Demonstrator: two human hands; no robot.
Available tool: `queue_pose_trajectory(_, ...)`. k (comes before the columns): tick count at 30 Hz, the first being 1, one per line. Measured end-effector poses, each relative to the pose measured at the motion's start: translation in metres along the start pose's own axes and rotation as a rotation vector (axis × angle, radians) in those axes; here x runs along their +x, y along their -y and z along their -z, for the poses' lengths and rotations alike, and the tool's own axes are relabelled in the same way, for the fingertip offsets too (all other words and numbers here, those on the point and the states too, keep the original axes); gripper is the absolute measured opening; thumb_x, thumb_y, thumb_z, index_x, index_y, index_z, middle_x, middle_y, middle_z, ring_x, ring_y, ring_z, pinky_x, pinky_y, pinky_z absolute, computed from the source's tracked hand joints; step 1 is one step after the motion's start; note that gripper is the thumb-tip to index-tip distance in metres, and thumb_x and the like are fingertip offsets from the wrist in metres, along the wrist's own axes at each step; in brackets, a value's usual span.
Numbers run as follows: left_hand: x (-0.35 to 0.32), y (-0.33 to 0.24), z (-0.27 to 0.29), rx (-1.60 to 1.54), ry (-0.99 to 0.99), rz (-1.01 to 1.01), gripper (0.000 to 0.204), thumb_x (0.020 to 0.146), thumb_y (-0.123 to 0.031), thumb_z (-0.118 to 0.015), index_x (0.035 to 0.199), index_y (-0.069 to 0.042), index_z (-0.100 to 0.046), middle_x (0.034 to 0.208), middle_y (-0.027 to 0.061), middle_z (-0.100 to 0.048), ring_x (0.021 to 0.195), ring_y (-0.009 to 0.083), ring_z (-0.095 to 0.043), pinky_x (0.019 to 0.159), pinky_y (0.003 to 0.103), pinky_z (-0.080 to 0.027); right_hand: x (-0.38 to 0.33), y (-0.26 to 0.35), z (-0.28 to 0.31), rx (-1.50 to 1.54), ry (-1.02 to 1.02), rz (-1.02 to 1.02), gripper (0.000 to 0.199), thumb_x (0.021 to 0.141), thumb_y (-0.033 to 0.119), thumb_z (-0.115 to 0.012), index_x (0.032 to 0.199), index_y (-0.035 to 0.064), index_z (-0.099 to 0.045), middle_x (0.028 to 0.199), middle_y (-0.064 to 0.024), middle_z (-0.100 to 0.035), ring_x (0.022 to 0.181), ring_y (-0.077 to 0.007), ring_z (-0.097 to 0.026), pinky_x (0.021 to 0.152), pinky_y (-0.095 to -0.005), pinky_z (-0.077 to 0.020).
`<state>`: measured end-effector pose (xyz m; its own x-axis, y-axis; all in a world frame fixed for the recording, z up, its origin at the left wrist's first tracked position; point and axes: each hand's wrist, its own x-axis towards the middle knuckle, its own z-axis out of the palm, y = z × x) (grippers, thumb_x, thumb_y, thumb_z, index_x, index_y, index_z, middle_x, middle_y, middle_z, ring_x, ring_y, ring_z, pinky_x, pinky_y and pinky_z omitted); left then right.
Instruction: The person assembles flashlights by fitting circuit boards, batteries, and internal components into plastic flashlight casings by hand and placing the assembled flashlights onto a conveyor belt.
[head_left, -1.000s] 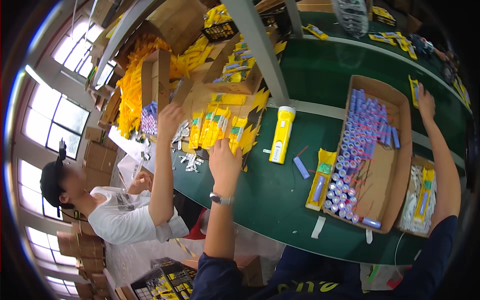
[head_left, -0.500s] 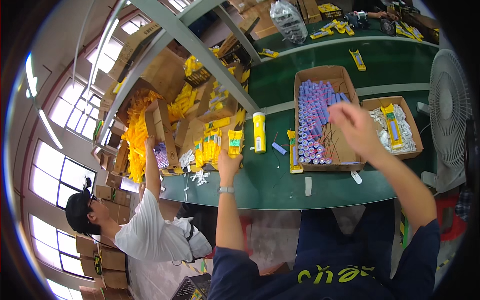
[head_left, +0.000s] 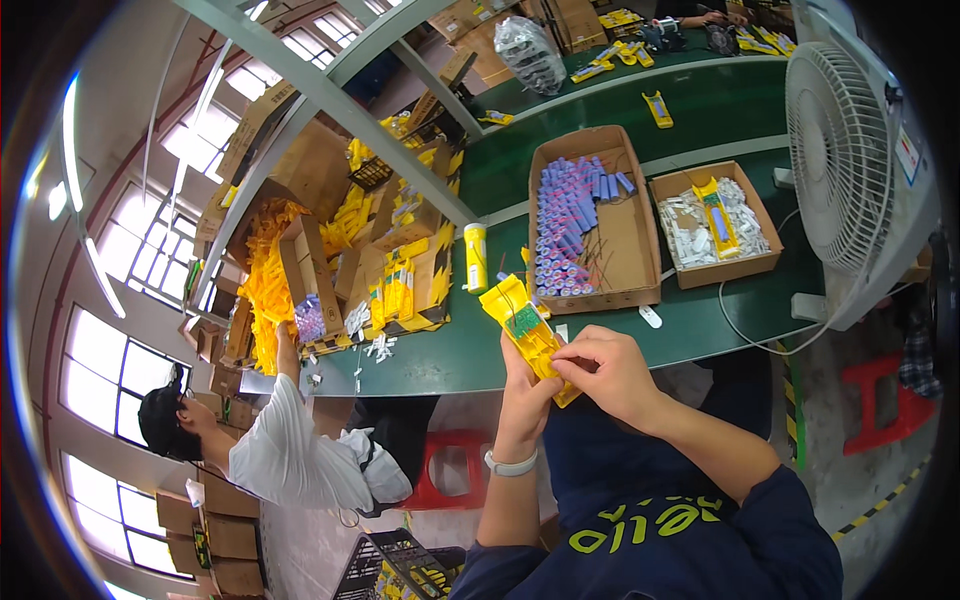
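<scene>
My left hand (head_left: 520,398) is wrapped round a yellow plastic half-shell (head_left: 538,345) with a green circuit board (head_left: 523,319) in its upper part. It is tilted over the table's front edge, close to my body. At the shell's lower part, my right hand (head_left: 612,372) is closed, thumb and fingertips pinched together; whatever they grip is hidden. Just beyond the shell lies a cardboard box (head_left: 625,298) with many purple cylindrical batteries (head_left: 565,220) and thin wires. A yellow tube-shaped body (head_left: 475,258) stands to its left.
At right, a smaller box (head_left: 728,276) holds white parts and another yellow shell (head_left: 716,222); a white fan (head_left: 845,150) stands beside it. On the left, a person in a white shirt (head_left: 290,445) reaches toward yellow parts (head_left: 265,285). A red stool (head_left: 455,468) stands below the green table (head_left: 430,372).
My left hand has brought the yellow shell from the row on the left to in front of me. My right hand has come down from above the battery box to meet it. The view has shifted.
</scene>
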<state>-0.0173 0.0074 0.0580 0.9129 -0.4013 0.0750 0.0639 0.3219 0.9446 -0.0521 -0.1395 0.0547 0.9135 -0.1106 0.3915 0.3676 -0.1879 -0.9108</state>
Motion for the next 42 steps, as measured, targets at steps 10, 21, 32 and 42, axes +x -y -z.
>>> queue_pose_trajectory(10, 0.007, 0.033, -0.022, -0.124, 0.112, 0.111, 0.102, 0.066, 0.012, -0.050, 0.152, -0.017, -0.004, 0.128, 0.0148, -0.044, 0.122, 0.0280, -0.047, 0.106, 0.039, -0.040, -0.019, -0.019, 0.033, -0.068, -0.144, -0.010, 0.013, 0.084, 0.010, -0.071, 0.091, 0.0000, -0.067, 0.079, -0.0094, -0.060, 0.065, -0.0211, -0.063, 0.059, -0.0316, -0.0502)
queue_pose_trajectory(21, 0.018, 0.050, -0.018, -0.080, 0.185, 0.153, 0.107, 0.062, 0.007, -0.052, 0.153, -0.016, -0.001, 0.128, 0.0151, -0.044, 0.120, 0.0282, -0.049, 0.105, 0.038, -0.039, -0.009, -0.032, 0.047, -0.078, 0.087, -0.224, 0.016, 0.077, 0.012, -0.075, 0.086, -0.0004, -0.072, 0.074, -0.0105, -0.064, 0.064, -0.0212, -0.063, 0.060, -0.0307, -0.0489)
queue_pose_trajectory(32, 0.015, 0.051, -0.008, -0.148, 0.186, 0.220, 0.104, 0.061, -0.002, -0.055, 0.153, -0.013, -0.007, 0.132, 0.0137, -0.043, 0.126, 0.0281, -0.045, 0.109, 0.038, -0.035, -0.012, -0.046, 0.032, -0.208, 0.008, -0.051, 0.012, 0.077, 0.012, -0.077, 0.085, 0.0037, -0.073, 0.081, -0.0055, -0.051, 0.070, -0.0187, -0.054, 0.059, -0.0310, -0.0443)
queue_pose_trajectory(42, 0.006, 0.050, -0.013, -0.222, 0.144, 0.275, 0.098, 0.063, -0.003, -0.055, 0.152, -0.012, -0.014, 0.133, 0.0121, -0.044, 0.126, 0.0279, -0.047, 0.108, 0.037, -0.038, -0.008, -0.042, 0.034, -0.234, 0.057, 0.166, 0.012, 0.076, 0.012, -0.075, 0.077, 0.0031, -0.067, 0.095, -0.0073, -0.050, 0.080, -0.0215, -0.051, 0.068, -0.0336, -0.0439)
